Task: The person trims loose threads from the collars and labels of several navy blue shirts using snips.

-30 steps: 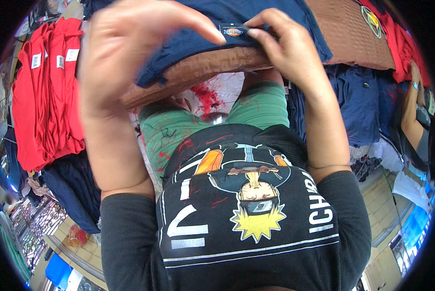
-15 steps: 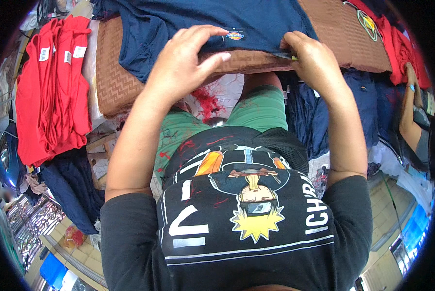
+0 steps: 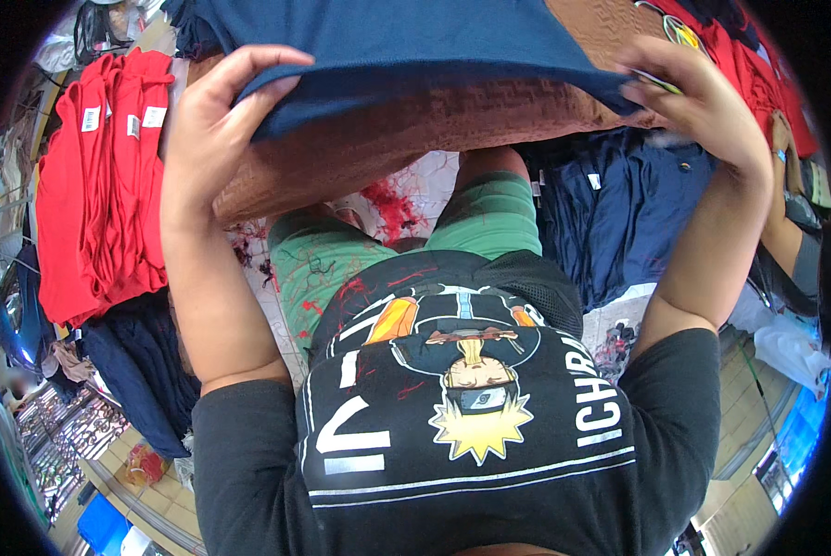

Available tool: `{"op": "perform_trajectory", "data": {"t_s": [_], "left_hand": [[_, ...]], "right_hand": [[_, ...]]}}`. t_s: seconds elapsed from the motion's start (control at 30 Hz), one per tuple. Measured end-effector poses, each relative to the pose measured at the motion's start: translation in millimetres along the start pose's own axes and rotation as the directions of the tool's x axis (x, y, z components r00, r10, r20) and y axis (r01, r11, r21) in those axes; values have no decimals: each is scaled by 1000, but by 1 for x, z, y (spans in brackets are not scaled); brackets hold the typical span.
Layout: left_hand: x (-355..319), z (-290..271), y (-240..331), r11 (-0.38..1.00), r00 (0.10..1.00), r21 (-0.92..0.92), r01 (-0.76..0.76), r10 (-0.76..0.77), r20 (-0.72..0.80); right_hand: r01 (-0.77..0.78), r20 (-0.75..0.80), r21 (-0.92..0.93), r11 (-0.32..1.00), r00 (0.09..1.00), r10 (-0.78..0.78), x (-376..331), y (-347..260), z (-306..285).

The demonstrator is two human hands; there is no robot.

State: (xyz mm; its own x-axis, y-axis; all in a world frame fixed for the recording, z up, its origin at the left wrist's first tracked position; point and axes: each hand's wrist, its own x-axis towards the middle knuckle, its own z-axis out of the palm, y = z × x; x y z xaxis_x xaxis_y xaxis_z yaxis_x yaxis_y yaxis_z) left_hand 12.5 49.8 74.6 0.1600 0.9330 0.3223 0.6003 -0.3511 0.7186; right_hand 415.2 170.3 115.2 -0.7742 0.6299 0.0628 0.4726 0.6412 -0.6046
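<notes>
A navy blue garment (image 3: 406, 46) lies spread over a brown woven surface (image 3: 406, 139) in front of me. My left hand (image 3: 216, 125) grips the garment's near left edge, thumb on top and fingers curled under the cloth. At the right, my right hand (image 3: 703, 97) pinches the garment's other near corner, where a small label shows. Both hands are spread wide apart, holding the edge taut. Below them I see my own black printed shirt (image 3: 462, 408) and green shorts (image 3: 489, 218).
Red shirts (image 3: 100, 185) with tags hang in a stack at the left, above dark blue clothes (image 3: 142, 371). More navy shirts (image 3: 619, 213) hang at the right, red ones (image 3: 758, 74) at the top right. Another person's arm (image 3: 791, 232) is at the far right edge.
My hands have moved apart along the garment's near edge, left hand going left and right hand going right. The cloth is now spread wider over the brown surface.
</notes>
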Motion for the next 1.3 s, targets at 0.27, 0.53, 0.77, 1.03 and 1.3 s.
{"op": "perform_trajectory", "data": {"t_s": [0.27, 0.53, 0.77, 1.03, 1.3], "left_hand": [[18, 30, -43, 961, 964, 100, 258, -250, -92], [21, 42, -58, 928, 934, 199, 315, -266, -239], [19, 66, 52, 913, 900, 245, -325, 378, -216], [-8, 46, 17, 966, 926, -209, 150, -211, -312], [-10, 91, -7, 894, 971, 434, -109, 189, -146]], "right_hand": [[-209, -190, 99, 973, 956, 225, 27, 50, 41], [-215, -283, -77, 974, 941, 186, 53, 71, 77], [97, -889, -59, 994, 447, -97, 26, 59, 34], [-445, -694, 96, 890, 612, 380, -14, 55, 51], [-181, -418, -80, 980, 899, 132, 46, 18, 132]]}}
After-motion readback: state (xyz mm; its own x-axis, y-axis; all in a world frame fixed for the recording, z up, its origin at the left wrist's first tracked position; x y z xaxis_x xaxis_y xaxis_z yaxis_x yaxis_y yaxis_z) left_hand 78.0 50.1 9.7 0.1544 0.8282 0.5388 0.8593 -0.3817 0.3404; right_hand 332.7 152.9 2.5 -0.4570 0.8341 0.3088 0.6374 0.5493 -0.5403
